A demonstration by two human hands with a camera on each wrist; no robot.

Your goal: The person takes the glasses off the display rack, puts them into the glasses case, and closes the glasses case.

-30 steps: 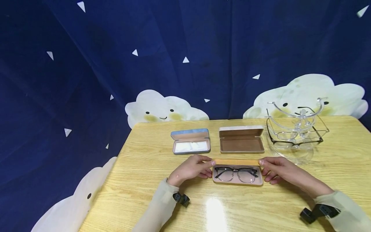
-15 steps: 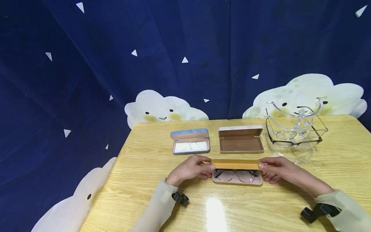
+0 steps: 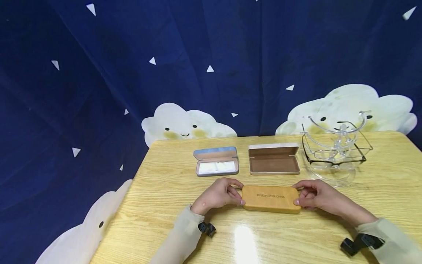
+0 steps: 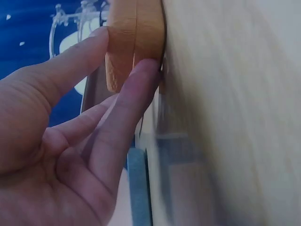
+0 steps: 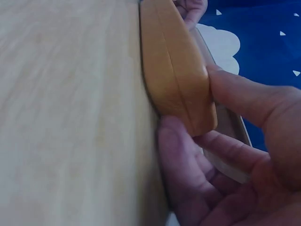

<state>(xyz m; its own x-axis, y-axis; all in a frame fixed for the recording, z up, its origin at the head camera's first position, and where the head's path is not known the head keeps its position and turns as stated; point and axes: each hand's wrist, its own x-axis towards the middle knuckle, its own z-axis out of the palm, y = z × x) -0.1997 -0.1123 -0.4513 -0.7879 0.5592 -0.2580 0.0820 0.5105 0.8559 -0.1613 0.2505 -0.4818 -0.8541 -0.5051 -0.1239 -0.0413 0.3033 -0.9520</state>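
We find the closed orange case [image 3: 271,199] near the middle of the surface [image 3: 161,176], left hand [image 3: 220,194] and right hand [image 3: 319,196] pinching its ends with half-bent fingers, and judge it light, stiff, best held there.

Navy curtain [image 3: 204,33], smiling white clouds [image 3: 182,121], wooden table [image 3: 165,183], bright glare [image 3: 244,245]

Two hands [image 3: 219,194] [image 3: 319,197], three glasses cases [image 3: 271,199] [image 3: 215,150] [image 3: 274,165], one white cloth [image 3: 217,167] — and, near the far right corner of the table [image 3: 141,216], two pairs of glasses [image 3: 323,162] [image 3: 325,154] on one clear stand [image 3: 343,130].
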